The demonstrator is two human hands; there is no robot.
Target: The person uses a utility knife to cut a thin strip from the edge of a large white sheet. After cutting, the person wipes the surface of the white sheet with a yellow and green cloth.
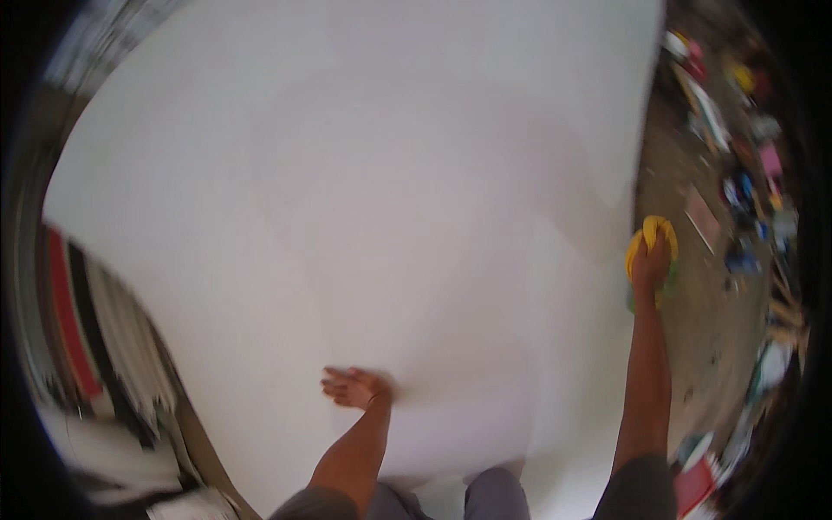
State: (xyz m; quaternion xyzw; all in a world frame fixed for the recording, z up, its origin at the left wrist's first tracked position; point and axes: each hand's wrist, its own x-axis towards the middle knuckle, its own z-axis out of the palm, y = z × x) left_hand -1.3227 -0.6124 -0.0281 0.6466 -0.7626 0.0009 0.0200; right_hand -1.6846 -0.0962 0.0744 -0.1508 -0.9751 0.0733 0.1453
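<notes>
A large white board (416,217) fills most of the view, with a soft shadow across its middle. Flat on its near part rests my left hand (354,388), fingers spread and holding nothing. At the board's right edge my right hand (652,263) grips a yellow cloth (656,227) with some green showing below. The cloth bunches around my fingers, partly hidden by the hand. Whether it touches the board's face or only its edge, I cannot tell.
Beyond the right edge lies a brown floor (693,347) scattered with debris, including a flat pinkish piece (702,219) and a red item (694,487). Stacked sheets, one of them a red strip (71,312), stand at the left beside the board.
</notes>
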